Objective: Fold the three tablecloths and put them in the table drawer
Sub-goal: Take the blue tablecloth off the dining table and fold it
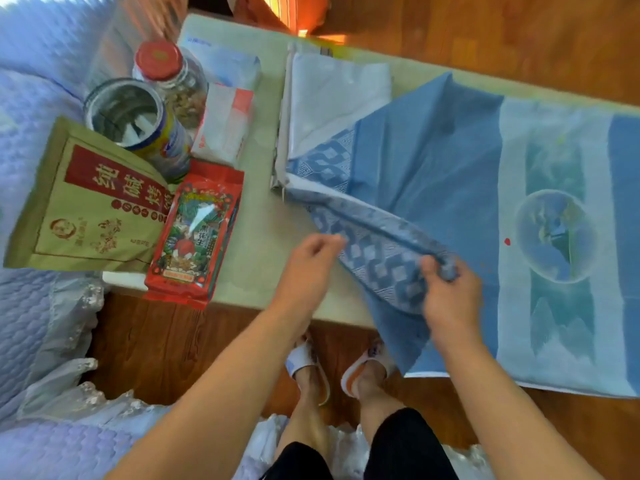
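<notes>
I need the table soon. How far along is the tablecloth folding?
Done: one pale folded cloth lies on the table. In hand: the blue patterned tablecloth, edge pinched by the left hand and right hand. Left: finish folding; no third cloth or drawer visible.

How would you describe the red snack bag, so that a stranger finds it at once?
Start at the pale table and go to its near left edge. The red snack bag lies flat there, beside the brown paper bag, overhanging the edge. It alone is bright red with a colourful picture.
</notes>
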Action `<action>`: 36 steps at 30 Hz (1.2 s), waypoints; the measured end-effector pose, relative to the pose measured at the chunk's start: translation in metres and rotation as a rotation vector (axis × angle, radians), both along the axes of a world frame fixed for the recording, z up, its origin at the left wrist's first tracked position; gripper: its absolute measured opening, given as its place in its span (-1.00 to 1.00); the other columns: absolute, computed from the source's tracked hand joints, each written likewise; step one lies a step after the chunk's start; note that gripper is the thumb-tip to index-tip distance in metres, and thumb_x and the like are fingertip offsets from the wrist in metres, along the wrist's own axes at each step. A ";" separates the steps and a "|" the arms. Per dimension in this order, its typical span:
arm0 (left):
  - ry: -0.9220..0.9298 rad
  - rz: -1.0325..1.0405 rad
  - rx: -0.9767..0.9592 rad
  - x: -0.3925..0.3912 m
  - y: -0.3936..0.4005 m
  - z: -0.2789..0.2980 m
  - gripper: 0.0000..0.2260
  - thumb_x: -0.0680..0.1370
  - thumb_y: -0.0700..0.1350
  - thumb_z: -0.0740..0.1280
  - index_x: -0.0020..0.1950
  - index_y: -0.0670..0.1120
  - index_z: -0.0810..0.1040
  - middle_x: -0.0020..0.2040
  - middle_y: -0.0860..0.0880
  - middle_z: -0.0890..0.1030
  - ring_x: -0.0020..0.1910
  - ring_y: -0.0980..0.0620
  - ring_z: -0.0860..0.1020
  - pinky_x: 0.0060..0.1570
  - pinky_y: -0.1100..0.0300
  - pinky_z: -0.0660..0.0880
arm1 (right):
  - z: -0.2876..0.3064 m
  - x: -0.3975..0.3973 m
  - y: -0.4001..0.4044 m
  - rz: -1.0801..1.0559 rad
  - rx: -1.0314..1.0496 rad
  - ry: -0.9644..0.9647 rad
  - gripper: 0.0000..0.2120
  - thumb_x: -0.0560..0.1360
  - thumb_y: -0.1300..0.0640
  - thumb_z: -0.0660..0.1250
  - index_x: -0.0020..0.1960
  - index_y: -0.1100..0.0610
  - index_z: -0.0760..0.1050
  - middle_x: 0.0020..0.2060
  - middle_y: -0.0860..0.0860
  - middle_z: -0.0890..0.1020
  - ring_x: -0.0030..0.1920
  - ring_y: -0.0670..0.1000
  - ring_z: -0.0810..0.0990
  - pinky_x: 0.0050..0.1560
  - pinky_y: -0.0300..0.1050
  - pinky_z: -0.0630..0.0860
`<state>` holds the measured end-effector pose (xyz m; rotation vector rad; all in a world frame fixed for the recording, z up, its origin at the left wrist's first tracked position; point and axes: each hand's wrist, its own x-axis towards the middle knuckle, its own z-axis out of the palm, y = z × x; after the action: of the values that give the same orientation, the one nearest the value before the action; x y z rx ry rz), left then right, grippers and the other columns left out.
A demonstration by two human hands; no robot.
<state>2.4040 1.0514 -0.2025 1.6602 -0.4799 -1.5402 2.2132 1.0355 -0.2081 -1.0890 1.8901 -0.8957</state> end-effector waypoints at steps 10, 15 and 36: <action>0.574 0.380 0.337 -0.030 -0.156 -0.059 -0.19 0.54 0.38 0.27 0.65 0.10 0.02 0.49 -0.24 0.29 0.42 -0.35 0.39 0.31 -0.35 0.40 | -0.021 -0.218 -0.017 -0.616 0.279 -0.261 -0.92 0.57 0.23 0.39 0.03 0.09 0.57 0.00 0.10 0.67 0.07 0.23 0.66 0.10 0.22 0.59; -0.594 -0.181 -0.148 -0.126 -0.204 -0.029 -0.58 0.51 0.13 0.44 0.28 -0.04 0.53 0.25 -0.07 0.49 0.25 -0.10 0.49 0.31 0.00 0.43 | -0.030 -0.265 -0.001 -0.602 0.307 -0.373 -0.89 0.56 0.19 0.40 0.09 0.13 0.62 0.02 0.11 0.72 0.06 0.20 0.69 0.11 0.21 0.59; -0.561 -0.366 0.142 -0.236 -0.188 -0.047 -0.68 0.53 -0.09 0.36 0.30 -0.01 0.54 0.24 -0.07 0.55 0.22 -0.09 0.52 0.23 0.02 0.48 | -0.031 -0.295 0.035 -0.926 0.348 -0.736 -0.77 0.59 0.27 0.34 0.21 0.09 0.56 0.05 0.05 0.72 0.04 0.11 0.69 0.08 0.11 0.58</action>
<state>2.1678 0.8633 -0.2492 2.2154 -1.0354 -1.3596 1.9181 1.0710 -0.2395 0.3812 1.7419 -1.1657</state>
